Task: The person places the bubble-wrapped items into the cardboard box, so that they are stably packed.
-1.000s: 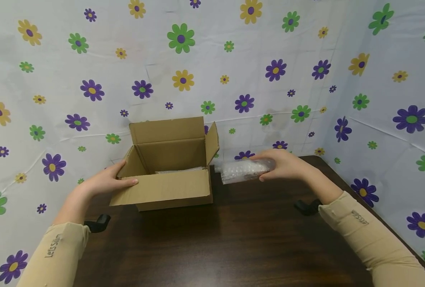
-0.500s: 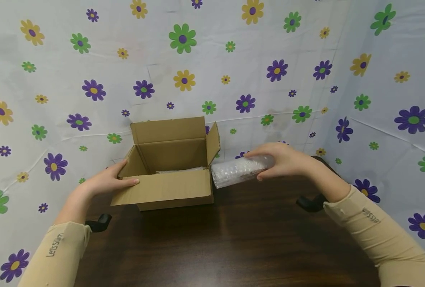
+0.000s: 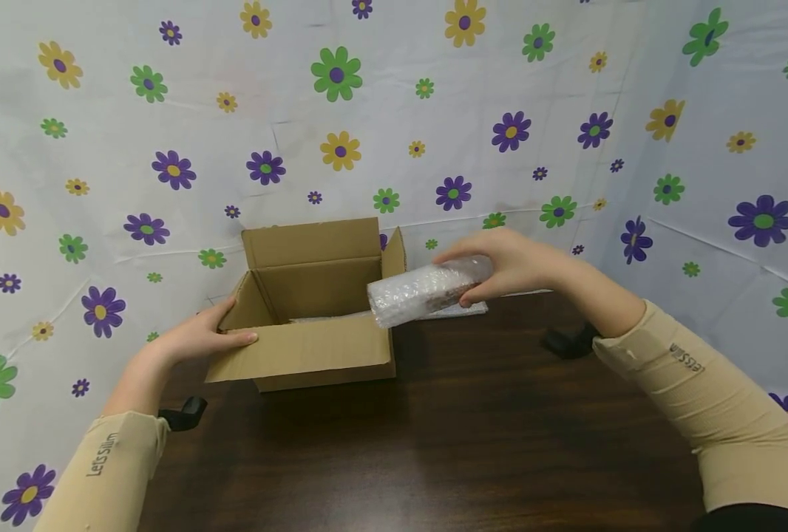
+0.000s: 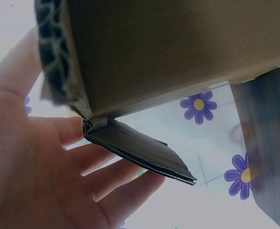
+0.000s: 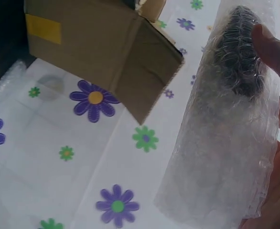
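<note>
An open cardboard box (image 3: 327, 347) stands at the back of the table, its flaps spread outward. My left hand (image 3: 197, 338) grips its front left corner, thumb over the front flap and fingers behind the left side. The left wrist view shows those fingers under a folded flap (image 4: 145, 148). My right hand (image 3: 510, 262) holds a bubble-wrapped package (image 3: 427, 292) by its right end, raised beside the box. Its left end overlaps the box's right edge in the head view. Through the wrap a dark, ridged object (image 5: 240, 52) shows; its kind is blurred.
Bubble wrap (image 3: 457, 310) lies on the dark wooden table (image 3: 434, 443) right of the box, partly hidden by the held package. More bubble wrap (image 3: 307, 319) shows inside the box. A flower-patterned sheet (image 3: 367, 74) hangs close behind.
My right hand has lifted the bubble-wrapped package and brought it leftward to the box's right edge. Bubble wrap on the table has come into view behind it. The left hand stays put.
</note>
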